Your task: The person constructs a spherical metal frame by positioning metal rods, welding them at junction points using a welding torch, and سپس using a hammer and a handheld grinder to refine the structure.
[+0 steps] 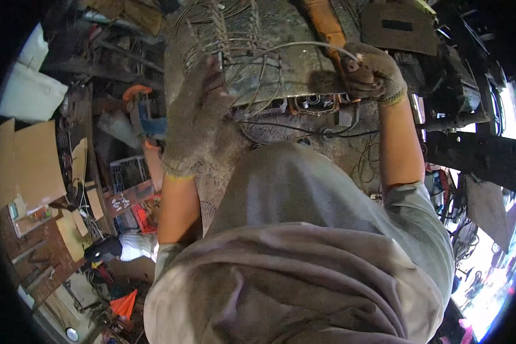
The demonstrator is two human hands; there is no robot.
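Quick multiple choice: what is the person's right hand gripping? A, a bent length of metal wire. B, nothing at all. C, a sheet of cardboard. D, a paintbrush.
A: the gloved right hand is closed around one end of a metal wire that arcs leftward across the workbench toward the gloved left hand resting at the wire frame.

Flat brown cardboard sheets (31, 163) seen at far left, leaned by brick wall. White bags or sacks (28, 92) seen above them, plump and plain. Smaller tan cardboard pieces (77, 221) scattered lower left, near floor. Small box with green and white label (31, 215) laid beside brown sheets. No screens or signs seen.
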